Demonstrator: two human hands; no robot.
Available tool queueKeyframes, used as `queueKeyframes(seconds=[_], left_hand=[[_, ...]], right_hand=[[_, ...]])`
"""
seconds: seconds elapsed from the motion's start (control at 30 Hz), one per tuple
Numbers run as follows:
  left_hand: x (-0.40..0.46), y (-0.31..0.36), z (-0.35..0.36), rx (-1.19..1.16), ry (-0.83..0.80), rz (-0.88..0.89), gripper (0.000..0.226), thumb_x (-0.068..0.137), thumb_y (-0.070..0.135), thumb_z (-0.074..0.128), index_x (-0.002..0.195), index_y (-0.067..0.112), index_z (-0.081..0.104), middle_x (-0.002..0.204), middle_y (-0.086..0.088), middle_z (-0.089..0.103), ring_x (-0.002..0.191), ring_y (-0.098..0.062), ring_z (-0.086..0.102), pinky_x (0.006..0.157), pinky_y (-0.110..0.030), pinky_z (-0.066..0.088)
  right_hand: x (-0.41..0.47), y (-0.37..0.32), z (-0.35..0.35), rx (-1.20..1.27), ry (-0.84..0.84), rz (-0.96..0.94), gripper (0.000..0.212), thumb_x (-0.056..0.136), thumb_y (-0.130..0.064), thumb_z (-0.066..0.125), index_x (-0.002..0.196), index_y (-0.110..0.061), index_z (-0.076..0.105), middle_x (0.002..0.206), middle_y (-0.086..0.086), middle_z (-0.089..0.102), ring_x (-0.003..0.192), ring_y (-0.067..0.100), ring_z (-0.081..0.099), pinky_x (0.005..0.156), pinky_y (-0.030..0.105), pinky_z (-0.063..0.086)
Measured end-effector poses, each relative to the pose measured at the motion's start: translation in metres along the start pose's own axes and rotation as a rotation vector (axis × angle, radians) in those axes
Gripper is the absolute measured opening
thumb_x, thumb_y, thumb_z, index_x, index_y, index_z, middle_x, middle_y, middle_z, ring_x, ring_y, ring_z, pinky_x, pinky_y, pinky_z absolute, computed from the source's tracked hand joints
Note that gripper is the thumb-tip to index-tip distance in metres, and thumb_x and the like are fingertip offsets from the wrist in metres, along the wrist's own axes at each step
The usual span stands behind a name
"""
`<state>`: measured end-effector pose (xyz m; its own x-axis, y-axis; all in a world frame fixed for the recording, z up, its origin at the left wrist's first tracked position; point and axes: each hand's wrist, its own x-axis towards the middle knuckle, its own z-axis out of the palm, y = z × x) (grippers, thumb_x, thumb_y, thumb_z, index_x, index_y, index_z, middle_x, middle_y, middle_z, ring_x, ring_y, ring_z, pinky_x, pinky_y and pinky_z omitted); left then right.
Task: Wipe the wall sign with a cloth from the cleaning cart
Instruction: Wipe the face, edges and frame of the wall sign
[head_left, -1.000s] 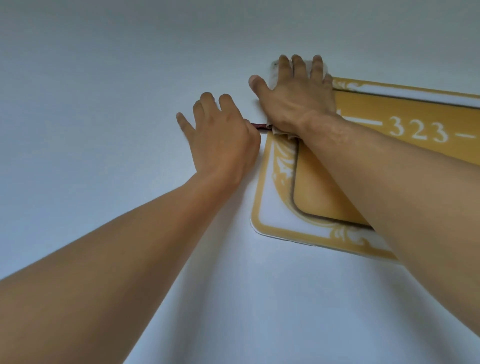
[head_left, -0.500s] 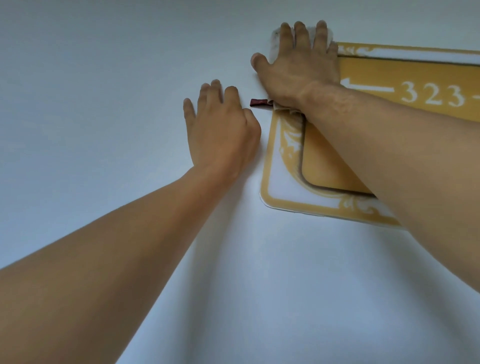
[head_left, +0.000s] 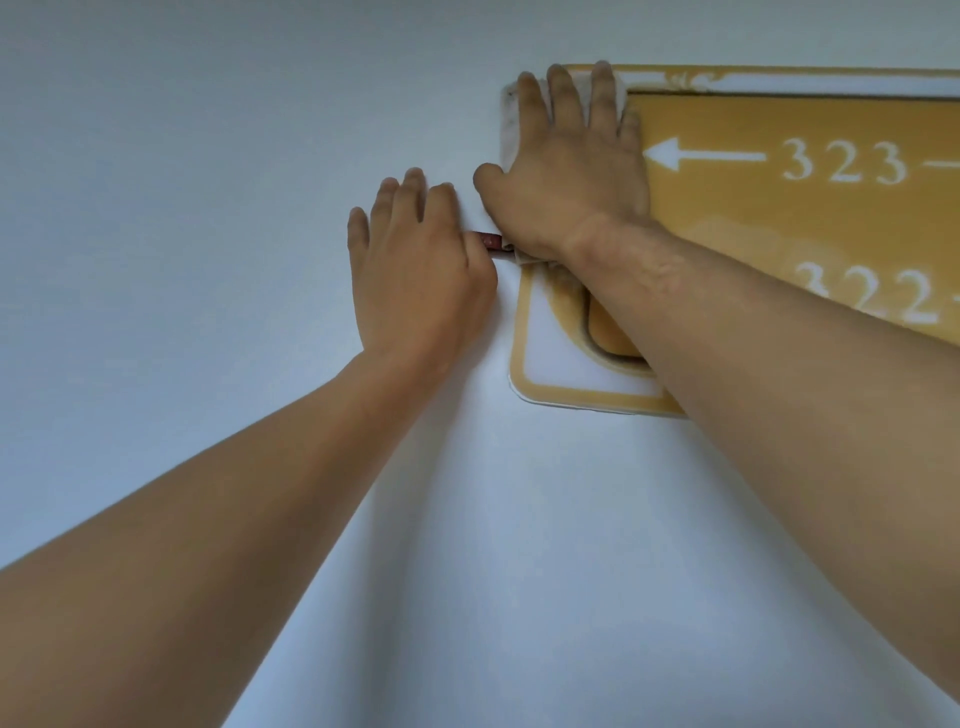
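A yellow and white wall sign (head_left: 769, 218) with an arrow and the numbers 323 and 322 hangs on the wall at upper right. My right hand (head_left: 571, 171) lies flat on the sign's upper left corner, pressing a pale cloth (head_left: 511, 132) against it. The cloth shows only at the hand's edges, and a small dark red tag (head_left: 491, 243) sticks out below the thumb. My left hand (head_left: 415, 270) rests flat on the bare wall just left of the sign, fingers apart, holding nothing. My right forearm hides the sign's lower middle.
A plain white wall (head_left: 182, 260) fills the rest of the view. The cleaning cart is out of sight.
The view has shifted, so more of the sign's right part and the number 322 show. Both hands keep their places, the right on the sign's corner and the left on the wall.
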<state>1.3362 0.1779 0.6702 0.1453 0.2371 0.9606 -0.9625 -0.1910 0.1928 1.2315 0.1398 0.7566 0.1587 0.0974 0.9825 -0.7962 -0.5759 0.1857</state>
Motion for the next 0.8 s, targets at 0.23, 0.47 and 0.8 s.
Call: queueKeyframes(seconds=[0.23, 0.47, 0.8], left_hand=[[-0.012, -0.003, -0.005, -0.014, -0.043, 0.026, 0.054, 0.092, 0.021, 0.030, 0.142, 0.011, 0.047, 0.159, -0.011, 0.035, 0.150, -0.028, 0.024, 0.122, -0.049, 0.015], [-0.023, -0.004, -0.011, -0.041, -0.064, 0.047, 0.054, 0.092, 0.024, 0.029, 0.142, 0.011, 0.045, 0.160, -0.012, 0.033, 0.150, -0.030, 0.022, 0.122, -0.049, 0.014], [-0.051, -0.011, -0.020, -0.022, -0.151, 0.131, 0.056, 0.095, 0.024, 0.031, 0.150, 0.014, 0.038, 0.163, -0.014, 0.026, 0.153, -0.030, 0.016, 0.124, -0.049, 0.012]], right_hand=[[-0.021, -0.002, 0.004, 0.017, 0.006, -0.020, 0.083, 0.089, -0.057, 0.029, 0.160, -0.021, 0.008, 0.169, 0.005, 0.004, 0.153, 0.034, -0.007, 0.122, 0.053, 0.003], [-0.050, -0.007, 0.003, 0.063, 0.024, -0.001, 0.082, 0.087, -0.058, 0.024, 0.160, -0.023, 0.012, 0.168, 0.003, 0.007, 0.154, 0.032, -0.004, 0.122, 0.052, 0.004], [-0.088, -0.006, -0.002, 0.057, 0.031, 0.008, 0.075, 0.092, -0.051, 0.027, 0.160, -0.021, 0.016, 0.168, 0.004, 0.012, 0.154, 0.032, -0.001, 0.122, 0.052, 0.010]])
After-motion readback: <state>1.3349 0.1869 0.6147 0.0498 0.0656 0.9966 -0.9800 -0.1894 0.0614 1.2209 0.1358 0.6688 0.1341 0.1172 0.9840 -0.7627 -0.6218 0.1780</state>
